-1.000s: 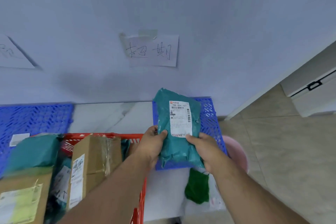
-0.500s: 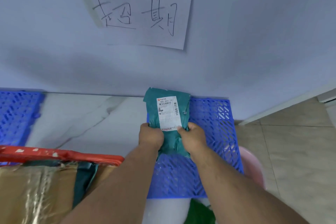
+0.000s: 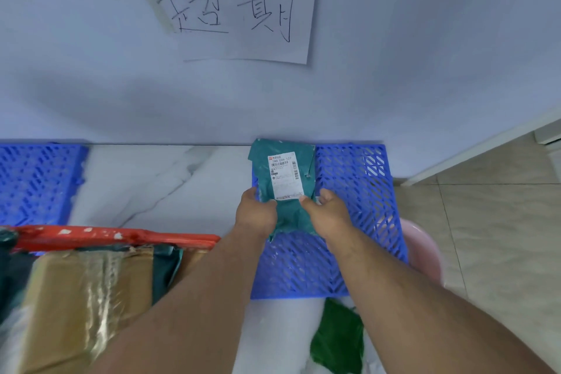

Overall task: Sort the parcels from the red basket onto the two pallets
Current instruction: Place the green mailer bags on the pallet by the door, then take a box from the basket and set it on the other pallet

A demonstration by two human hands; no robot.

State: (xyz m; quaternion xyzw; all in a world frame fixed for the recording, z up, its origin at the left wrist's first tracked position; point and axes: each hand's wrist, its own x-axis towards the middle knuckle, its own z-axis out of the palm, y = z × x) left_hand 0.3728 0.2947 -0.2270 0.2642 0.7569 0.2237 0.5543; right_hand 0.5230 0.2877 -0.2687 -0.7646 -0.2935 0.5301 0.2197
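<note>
Our left hand and right hand pinch the near end of the teal parcel. Its far end lies on the blue pallet, by the wall. If we let go crooked, it may slide off the left edge.

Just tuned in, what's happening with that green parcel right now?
A person holds the teal-green parcel by its near end, left hand and right hand both keeping a grip on it, at the back left corner of the right blue pallet, label up, below the handwritten sign. More parcels wait in the red basket.
</note>
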